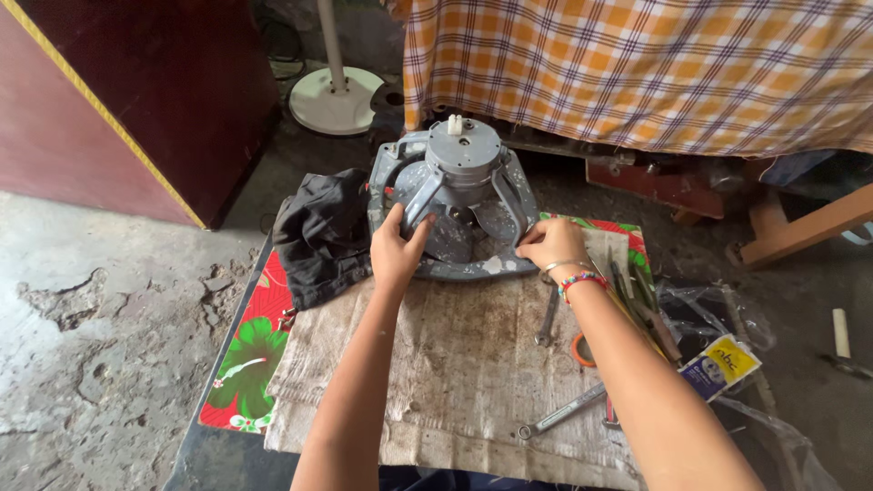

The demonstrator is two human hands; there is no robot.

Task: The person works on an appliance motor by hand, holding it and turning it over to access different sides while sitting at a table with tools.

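At frame centre on the bench (473, 382), the grey fan motor assy (455, 205), judged heavy, stiff & best gripped by frame struts, is held by left hand (397, 247) wrapped on a strut & right hand (550, 244) curled on rim.

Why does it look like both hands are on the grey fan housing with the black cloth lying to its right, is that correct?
Not quite. The head view shows the left hand and the right hand on the grey fan housing, but the black cloth lies to its left, not its right.
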